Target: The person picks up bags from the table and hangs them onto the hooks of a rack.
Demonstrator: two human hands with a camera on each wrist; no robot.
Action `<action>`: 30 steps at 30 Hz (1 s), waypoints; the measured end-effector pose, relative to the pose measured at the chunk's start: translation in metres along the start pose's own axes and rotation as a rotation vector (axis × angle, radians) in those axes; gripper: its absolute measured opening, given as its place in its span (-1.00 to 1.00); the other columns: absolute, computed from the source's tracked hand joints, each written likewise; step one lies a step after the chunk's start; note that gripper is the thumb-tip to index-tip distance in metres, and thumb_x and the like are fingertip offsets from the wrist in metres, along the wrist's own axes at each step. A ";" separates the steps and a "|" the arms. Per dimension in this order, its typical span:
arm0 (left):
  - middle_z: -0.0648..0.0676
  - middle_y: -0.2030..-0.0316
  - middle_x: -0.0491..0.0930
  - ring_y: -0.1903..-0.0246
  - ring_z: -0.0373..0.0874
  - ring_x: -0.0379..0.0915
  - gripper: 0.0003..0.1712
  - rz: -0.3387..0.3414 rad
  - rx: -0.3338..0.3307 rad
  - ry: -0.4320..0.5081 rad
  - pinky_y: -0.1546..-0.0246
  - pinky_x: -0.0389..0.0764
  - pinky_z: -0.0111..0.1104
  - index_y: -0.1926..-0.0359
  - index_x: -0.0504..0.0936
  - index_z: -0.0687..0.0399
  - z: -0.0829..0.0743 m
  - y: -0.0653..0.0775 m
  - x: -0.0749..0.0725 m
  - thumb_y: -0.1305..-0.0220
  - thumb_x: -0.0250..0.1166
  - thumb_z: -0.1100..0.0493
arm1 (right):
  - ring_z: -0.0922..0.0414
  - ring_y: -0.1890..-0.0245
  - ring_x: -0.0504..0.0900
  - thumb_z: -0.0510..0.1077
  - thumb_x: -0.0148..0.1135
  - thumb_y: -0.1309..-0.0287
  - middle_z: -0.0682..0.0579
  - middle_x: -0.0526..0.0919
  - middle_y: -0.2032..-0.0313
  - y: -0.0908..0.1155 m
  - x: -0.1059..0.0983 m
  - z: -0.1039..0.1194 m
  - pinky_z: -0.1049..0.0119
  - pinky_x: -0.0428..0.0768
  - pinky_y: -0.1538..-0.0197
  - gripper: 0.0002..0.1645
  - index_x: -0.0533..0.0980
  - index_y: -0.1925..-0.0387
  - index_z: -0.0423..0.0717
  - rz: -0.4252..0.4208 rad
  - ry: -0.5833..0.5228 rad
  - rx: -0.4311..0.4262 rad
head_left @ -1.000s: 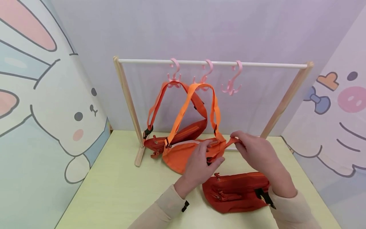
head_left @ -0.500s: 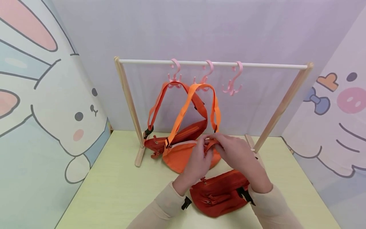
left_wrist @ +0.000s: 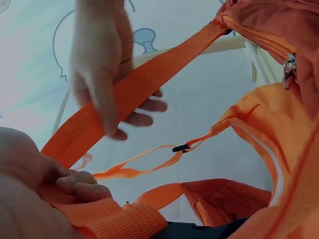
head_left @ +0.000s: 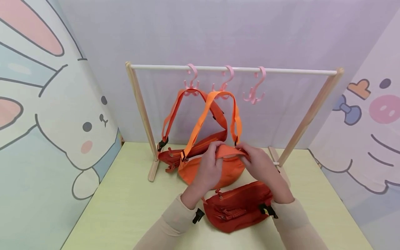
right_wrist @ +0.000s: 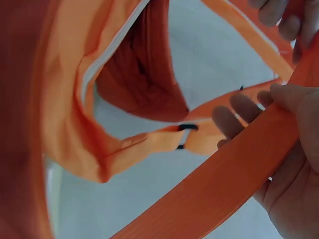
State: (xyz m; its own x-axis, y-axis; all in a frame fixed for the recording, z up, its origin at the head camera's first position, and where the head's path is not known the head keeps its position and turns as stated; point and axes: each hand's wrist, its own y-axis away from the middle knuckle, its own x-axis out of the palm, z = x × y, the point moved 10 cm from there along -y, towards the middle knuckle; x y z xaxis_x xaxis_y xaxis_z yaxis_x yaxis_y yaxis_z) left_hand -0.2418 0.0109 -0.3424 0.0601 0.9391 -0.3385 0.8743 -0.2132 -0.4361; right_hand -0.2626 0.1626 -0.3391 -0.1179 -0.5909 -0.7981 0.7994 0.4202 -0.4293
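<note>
My left hand [head_left: 207, 170] and right hand [head_left: 259, 165] hold the orange-red strap [head_left: 229, 151] of a dark red waist bag [head_left: 239, 208], which lies on the table below them. A short length of strap spans between the hands. In the left wrist view, my left fingers curl round the strap, while my right hand [left_wrist: 102, 64] has it between thumb and fingers. The right wrist view shows the strap [right_wrist: 224, 179] running across my right hand [right_wrist: 294, 134]. Behind the hands, an orange waist bag [head_left: 190, 172] hangs by its strap, partly covered.
A rack with a white rail [head_left: 162, 67] stands on the pale table [head_left: 118, 205]. Three pink hooks hang there, the rightmost hook [head_left: 254, 90] bare. Another red waist bag [head_left: 200, 147] hangs at left. A black buckle [head_left: 198, 216] lies by the left sleeve.
My right hand has moved left, toward my left hand, bringing the strap; the hands then parted slightly, spreading it. The dark red bag has shifted left. The hanging bags stay put.
</note>
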 end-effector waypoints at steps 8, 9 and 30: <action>0.09 0.00 0.64 0.33 -0.12 0.50 -0.65 -0.001 0.023 -0.096 0.27 0.56 -0.28 -0.34 0.45 0.21 -0.006 -0.006 -0.015 -0.64 0.06 0.35 | 0.06 0.52 0.62 -0.34 0.19 -0.52 -0.02 0.67 0.41 0.014 -0.013 -0.050 0.28 0.62 0.41 -0.78 0.62 -0.06 -0.07 -0.033 -0.365 0.051; 0.08 0.05 0.63 0.36 -0.12 0.48 -0.66 0.007 0.026 -0.109 0.29 0.55 -0.28 -0.33 0.45 0.20 -0.007 -0.006 -0.016 -0.65 0.06 0.34 | 0.02 0.55 0.58 -0.35 0.18 -0.53 -0.03 0.64 0.44 0.015 -0.014 -0.052 0.28 0.59 0.44 -0.77 0.61 -0.07 -0.07 -0.022 -0.389 0.055; -0.15 0.34 0.63 0.53 -0.23 0.43 -0.63 0.087 0.159 -0.223 0.48 0.52 -0.33 -0.16 0.72 -0.04 -0.043 -0.034 -0.034 -0.39 0.48 0.02 | 0.15 0.69 0.37 -0.47 0.27 -0.39 0.07 0.57 0.53 0.007 -0.096 -0.024 0.30 0.34 0.63 -0.59 0.61 -0.15 -0.05 -0.004 -0.311 -0.056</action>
State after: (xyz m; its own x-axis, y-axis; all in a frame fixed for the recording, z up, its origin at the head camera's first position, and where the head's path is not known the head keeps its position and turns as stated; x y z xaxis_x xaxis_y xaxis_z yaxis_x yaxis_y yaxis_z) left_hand -0.2529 -0.0026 -0.2804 0.0083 0.8366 -0.5477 0.7828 -0.3463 -0.5170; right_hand -0.2597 0.2383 -0.2757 0.0716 -0.7712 -0.6326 0.7644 0.4498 -0.4619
